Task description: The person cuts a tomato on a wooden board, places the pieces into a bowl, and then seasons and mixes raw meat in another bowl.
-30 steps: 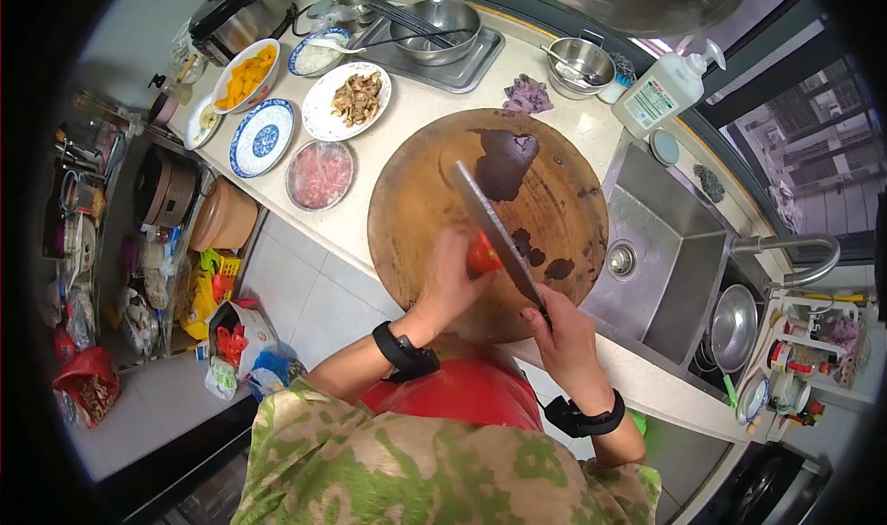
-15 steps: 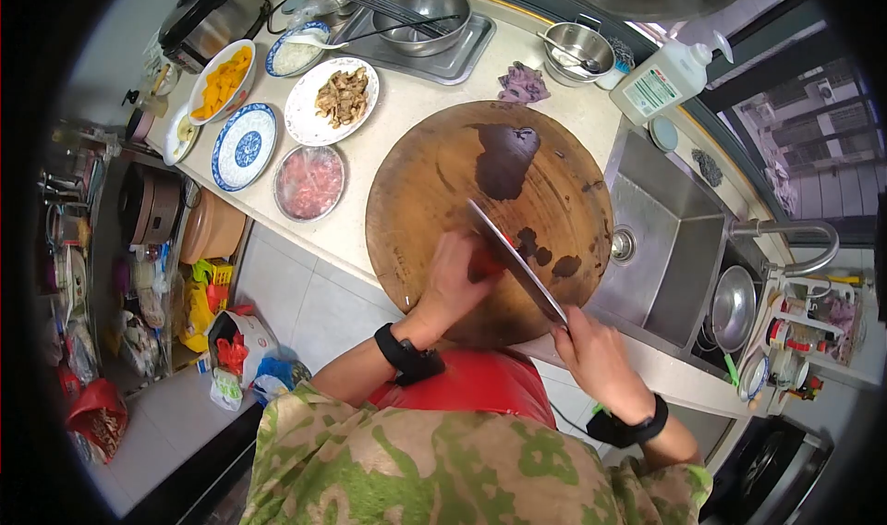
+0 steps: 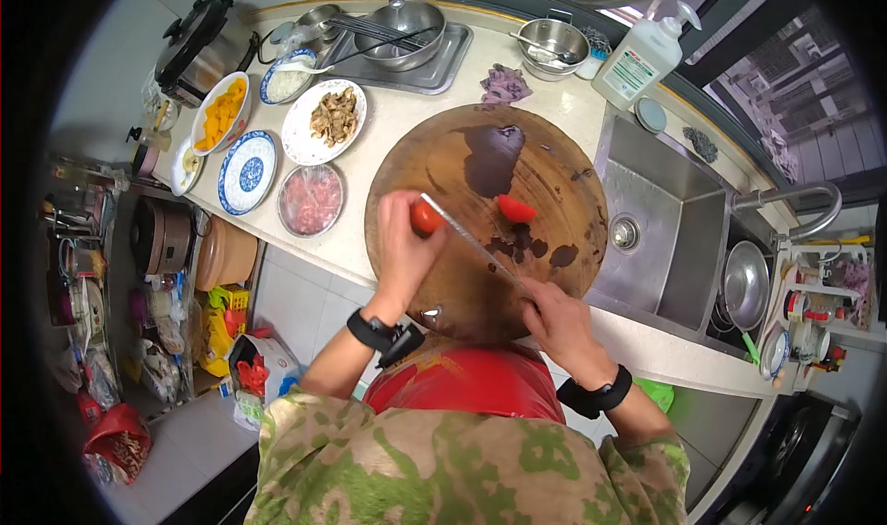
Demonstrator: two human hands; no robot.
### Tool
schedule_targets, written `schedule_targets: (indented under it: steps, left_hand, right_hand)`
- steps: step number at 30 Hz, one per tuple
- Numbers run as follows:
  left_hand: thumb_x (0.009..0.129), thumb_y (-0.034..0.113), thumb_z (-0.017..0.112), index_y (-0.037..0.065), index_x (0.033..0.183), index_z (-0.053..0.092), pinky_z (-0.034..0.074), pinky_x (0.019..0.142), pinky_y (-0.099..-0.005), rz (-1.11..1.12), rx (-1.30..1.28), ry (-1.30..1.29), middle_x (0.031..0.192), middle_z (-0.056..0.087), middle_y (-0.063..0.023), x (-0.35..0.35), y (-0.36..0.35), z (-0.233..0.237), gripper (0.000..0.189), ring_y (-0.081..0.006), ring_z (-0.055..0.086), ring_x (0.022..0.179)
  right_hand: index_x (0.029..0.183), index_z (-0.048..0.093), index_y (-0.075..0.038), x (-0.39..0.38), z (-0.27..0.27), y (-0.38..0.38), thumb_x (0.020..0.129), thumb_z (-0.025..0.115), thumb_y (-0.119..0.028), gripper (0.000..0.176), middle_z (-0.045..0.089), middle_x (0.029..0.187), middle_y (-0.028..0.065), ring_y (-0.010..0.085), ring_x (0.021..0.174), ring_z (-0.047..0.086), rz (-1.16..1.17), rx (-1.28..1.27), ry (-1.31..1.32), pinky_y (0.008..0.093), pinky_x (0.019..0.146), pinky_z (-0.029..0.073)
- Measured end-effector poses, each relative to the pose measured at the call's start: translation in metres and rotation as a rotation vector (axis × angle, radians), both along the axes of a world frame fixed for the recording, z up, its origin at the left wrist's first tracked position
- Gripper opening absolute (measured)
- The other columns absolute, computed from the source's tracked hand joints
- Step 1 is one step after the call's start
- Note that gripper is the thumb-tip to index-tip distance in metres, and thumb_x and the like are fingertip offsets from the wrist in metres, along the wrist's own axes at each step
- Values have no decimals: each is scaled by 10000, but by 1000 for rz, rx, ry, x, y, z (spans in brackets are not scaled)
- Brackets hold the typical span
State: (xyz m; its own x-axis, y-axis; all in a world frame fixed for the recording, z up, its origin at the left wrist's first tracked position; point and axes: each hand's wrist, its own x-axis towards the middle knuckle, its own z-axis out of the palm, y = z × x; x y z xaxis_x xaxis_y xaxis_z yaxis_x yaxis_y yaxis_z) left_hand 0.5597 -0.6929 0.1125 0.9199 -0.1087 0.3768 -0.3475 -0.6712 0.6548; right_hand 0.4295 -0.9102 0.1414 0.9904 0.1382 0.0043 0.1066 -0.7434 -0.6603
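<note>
A round wooden chopping board (image 3: pixel 480 294) lies in front of me, with dark wet patches on it. My left hand (image 3: pixel 407 243) grips a piece of tomato (image 3: pixel 425 217) over the board's left part. In my right hand (image 3: pixel 559 326) is the handle of a kitchen knife (image 3: pixel 471 238); its blade points away and to the left, the tip beside the held tomato. A cut tomato wedge (image 3: pixel 516 210) rests on the board, right of the blade and apart from it.
Left of the board stand a bowl of minced meat (image 3: pixel 311 201), a plate of brown chopped food (image 3: pixel 300 137), a blue-patterned plate (image 3: pixel 248 172) and a bowl of orange chunks (image 3: pixel 242 123). A steel sink (image 3: pixel 661 266) is at the right. Behind are a cloth (image 3: pixel 505 84) and a pump bottle (image 3: pixel 642 58).
My left hand has moved left and away from me with the tomato piece. A tomato wedge now lies apart on the board. The knife has shifted left, its blade lying at a flatter slant.
</note>
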Motion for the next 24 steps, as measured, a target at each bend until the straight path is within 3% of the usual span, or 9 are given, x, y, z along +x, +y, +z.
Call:
schedule_targets:
  steps: [5,8,14,17,22,24]
  left_hand:
    - [660,65,721,3,1094,564,435,917,-401,-153,249,-136,1104,542,-164,25,-14,2,466,-340,498,1042]
    - [677,115,727,3,1108,563,443,926,-391,-316,247,-234,1121,542,-171,12,-43,8,475,-346,500,1054]
    - [740,202,720,5,1083,608,459,879,-388,-443,145,249,1019,606,-146,2,-78,-21,412,-325,555,1009]
    - [750,183,734,-10,1053,620,477,828,-349,-460,80,323,930,619,-105,-4,-68,-29,377,-267,602,932]
    - [788,95,732,6,1067,601,480,771,-260,-345,-368,687,929,619,-29,-11,-33,-27,321,-125,592,859]
    - [817,76,716,28,1091,591,483,768,-234,-302,-561,822,962,617,-10,-14,-16,-27,306,-77,571,871]
  right_hand:
    - [1139,581,-59,-15,11,-18,871,599,-153,285,641,931,169,372,776,627,-333,103,-73,438,641,502]
    - [1127,587,-40,-14,6,-30,907,574,-167,255,646,821,200,381,738,633,-494,185,133,419,639,489]
    - [1124,581,-49,-17,-1,-32,923,554,-208,257,639,767,212,398,719,631,-531,182,191,450,630,476]
    - [1117,577,-51,-16,-2,-32,921,556,-209,253,642,767,211,408,734,631,-526,146,188,460,632,477]
    - [1101,575,-47,-16,-6,-39,910,561,-188,238,640,765,211,412,734,628,-533,154,256,463,634,477]
    - [1088,584,-38,-15,-9,-40,900,564,-171,232,639,785,218,407,738,626,-499,118,131,459,635,477]
